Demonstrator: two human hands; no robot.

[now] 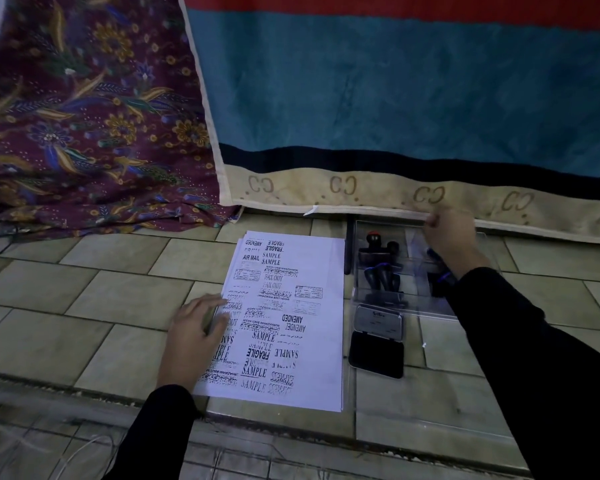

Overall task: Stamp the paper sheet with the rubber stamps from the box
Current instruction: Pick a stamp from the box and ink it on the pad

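Note:
A white paper sheet (291,317) covered with several black stamp prints lies on the tiled floor. My left hand (194,330) rests flat on its left edge, fingers spread. To the right stands a clear plastic box (371,292) holding several black rubber stamps (381,268), one with a red top. My right hand (451,233) reaches into the box's far right part with fingers curled; what they hold is hidden. An open black ink pad (376,355) with its silver lid (380,322) lies just in front of the box.
A blue, red and beige towel (395,98) hangs down right behind the box. A purple floral cloth (84,116) is draped at the left. The box's clear lid (430,403) lies on the floor at the front right. Thin cables (66,452) run along the bottom left.

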